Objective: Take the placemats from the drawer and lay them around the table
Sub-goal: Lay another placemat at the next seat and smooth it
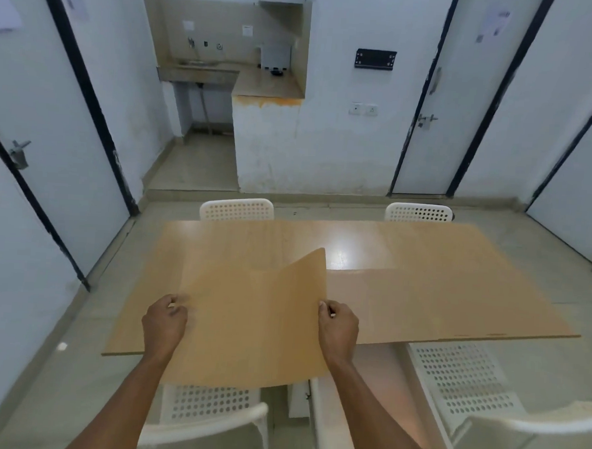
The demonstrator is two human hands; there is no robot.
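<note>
A tan placemat (251, 321) hangs above the near left part of the wooden table (438, 293), almost the same colour as the tabletop. My left hand (164, 324) pinches its left edge and my right hand (339, 329) pinches its right edge. The mat's far right corner curls upward and its near edge overhangs the table's front edge. The drawer is not in view.
Two white perforated chairs (237, 209) (418, 213) stand at the table's far side. Two more, one (209, 408) below my arms and one (464, 380) to the right, stand at the near side. Doors line both walls; a sink counter (267, 85) stands beyond.
</note>
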